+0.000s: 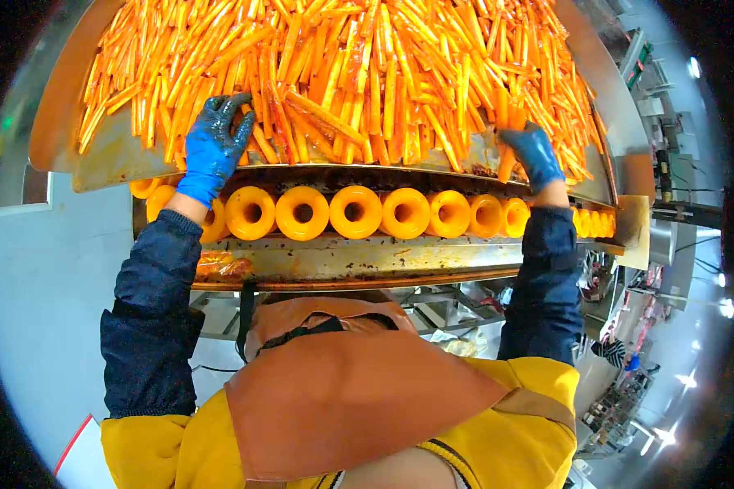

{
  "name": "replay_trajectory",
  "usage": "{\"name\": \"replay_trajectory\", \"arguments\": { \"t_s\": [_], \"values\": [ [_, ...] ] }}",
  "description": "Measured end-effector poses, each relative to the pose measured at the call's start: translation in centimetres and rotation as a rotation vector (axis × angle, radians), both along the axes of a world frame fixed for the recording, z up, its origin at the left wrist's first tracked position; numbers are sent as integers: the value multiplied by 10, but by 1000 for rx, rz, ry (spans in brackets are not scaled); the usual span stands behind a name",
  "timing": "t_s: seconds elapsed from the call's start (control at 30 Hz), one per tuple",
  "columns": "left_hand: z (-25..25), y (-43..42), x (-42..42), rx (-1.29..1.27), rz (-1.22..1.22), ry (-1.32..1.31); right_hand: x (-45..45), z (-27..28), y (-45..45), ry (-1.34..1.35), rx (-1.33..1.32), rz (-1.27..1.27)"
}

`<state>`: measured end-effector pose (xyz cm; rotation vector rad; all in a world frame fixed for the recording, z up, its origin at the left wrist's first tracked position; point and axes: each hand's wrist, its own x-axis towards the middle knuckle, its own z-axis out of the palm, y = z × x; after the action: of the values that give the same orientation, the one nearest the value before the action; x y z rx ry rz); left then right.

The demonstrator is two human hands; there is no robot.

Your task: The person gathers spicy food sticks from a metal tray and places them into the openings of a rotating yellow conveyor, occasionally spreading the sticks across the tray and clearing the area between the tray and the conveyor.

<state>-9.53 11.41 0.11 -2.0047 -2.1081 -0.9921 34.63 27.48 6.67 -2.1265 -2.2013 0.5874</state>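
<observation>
Orange, sauce-coated sticks (326, 81) lie heaped on a metal tray (110, 155) at the top of the head view. My left hand (216, 145), in a wet blue glove, is at the tray's near left edge; its fingers are bent but apart, against the sticks, with nothing visible between them. On the right, my right hand (533, 155), also gloved, has its fingers closed around orange sticks (507, 165) near the front edge. Its fingertips are partly hidden among the sticks. Below the tray runs a row of orange ring-shaped rollers (355, 213) with dark centres.
A stained metal ledge (367, 257) lies between the rollers and my apron (351, 399), with an orange clump (223, 264) at its left. Metal side walls (69, 90) flank the tray. Far right, a person in striped clothing (610, 351) is near machinery.
</observation>
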Motion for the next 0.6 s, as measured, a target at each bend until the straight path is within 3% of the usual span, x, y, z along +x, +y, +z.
{"name": "replay_trajectory", "arguments": {
  "t_s": [0.07, 0.13, 0.2, 0.27, 0.37, 0.4, 0.47, 0.53, 0.6],
  "values": [
    [-3, 0, 0, -14, 1, -8, 12, 0, -21, 787, -137, -102],
    [-8, 0, -2, 12, -14, -81, -19, -13, -72, 1294, -124, -117],
    [-4, -1, 0, -13, 2, -82, -56, -32, -119, 1449, -202, -210],
    [-1, -2, -1, -2, -28, -44, -85, -72, -151, 1576, -349, -306],
    [-4, -2, -1, -29, -6, -53, -101, -106, -175, 1245, -195, -187],
    [-4, -3, 0, -23, -7, -45, -97, -106, -176, 1254, -191, -183],
    [-2, -4, 3, -44, 1, -95, -82, -102, -174, 959, -105, -195],
    [-2, -1, 2, 0, -6, -57, -76, -94, -171, 952, -29, -198],
    [-4, -1, 1, -12, 9, -36, -94, -70, -179, 1387, 34, -248]
  ]
}}
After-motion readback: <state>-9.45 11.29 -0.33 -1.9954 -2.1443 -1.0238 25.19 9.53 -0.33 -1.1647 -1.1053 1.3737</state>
